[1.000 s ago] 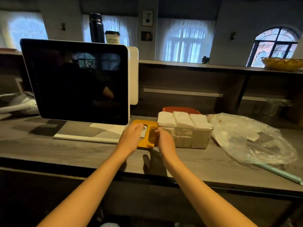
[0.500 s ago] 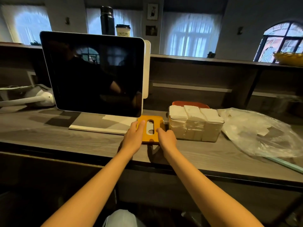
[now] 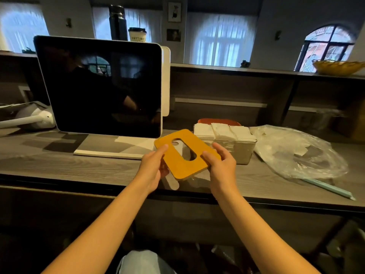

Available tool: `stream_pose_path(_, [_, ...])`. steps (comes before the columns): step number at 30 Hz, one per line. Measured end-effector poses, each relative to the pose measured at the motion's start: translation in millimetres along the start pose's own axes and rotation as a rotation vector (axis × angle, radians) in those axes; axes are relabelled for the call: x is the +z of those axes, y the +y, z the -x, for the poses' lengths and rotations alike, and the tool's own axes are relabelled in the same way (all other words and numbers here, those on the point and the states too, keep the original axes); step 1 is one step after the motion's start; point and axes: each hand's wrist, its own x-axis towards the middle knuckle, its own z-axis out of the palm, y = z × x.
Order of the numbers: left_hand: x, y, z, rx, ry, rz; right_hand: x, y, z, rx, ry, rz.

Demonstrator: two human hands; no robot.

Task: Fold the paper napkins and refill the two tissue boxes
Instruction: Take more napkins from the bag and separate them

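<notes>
**What I can't make out from here**

The yellow lid [image 3: 183, 155] covers the fingertips of my left hand [image 3: 152, 171] and the near corner of the clear tissue box [image 3: 233, 149]. My right hand [image 3: 221, 169] hides the box's lower front. Behind the stacked napkins [image 3: 223, 131], only a sliver of an orange-red thing [image 3: 219, 121] shows; I can't tell what it is. The monitor [image 3: 102, 91] blocks the bottoms of the flask [image 3: 118, 22] and paper cup [image 3: 137, 35]. The yellow bowl [image 3: 339, 67] is cut by the right edge. Scraps inside the plastic bag [image 3: 300, 153] are blurred.
</notes>
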Motion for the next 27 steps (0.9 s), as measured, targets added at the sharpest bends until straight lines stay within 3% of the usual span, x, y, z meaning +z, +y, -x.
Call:
stream_pose_path(4, [18.9,12.4,7.3,-0.02,-0.047,0.109,-28.2,-39.8,2.0,0.014,-0.002,-0.145])
stream_pose_path(8, [44.4,22.8,15.0,0.09,-0.164,0.044,-60.3,-68.5,-11.3,-0.016,0.028,-0.136])
stream_pose_path(12, [81.4,21.5,20.2,0.146,-0.103,0.056,-84.4,-88.4,-30.9,0.021,0.088,-0.097])
stream_pose_path(17, [124.5,8.9,19.5,0.154,-0.064,0.081,-97.6,-94.2,-50.3,0.076,0.1,0.107])
stream_pose_path(22, [129.9,17.9,3.3,0.09,-0.248,0.157,-112.8,-99.4,-80.7,-0.018,0.111,0.32])
stream_pose_path(27, [133.3,34.1,-34.3,0.119,-0.288,-0.204,-109.6,-109.4,-117.7,-0.055,0.025,0.465])
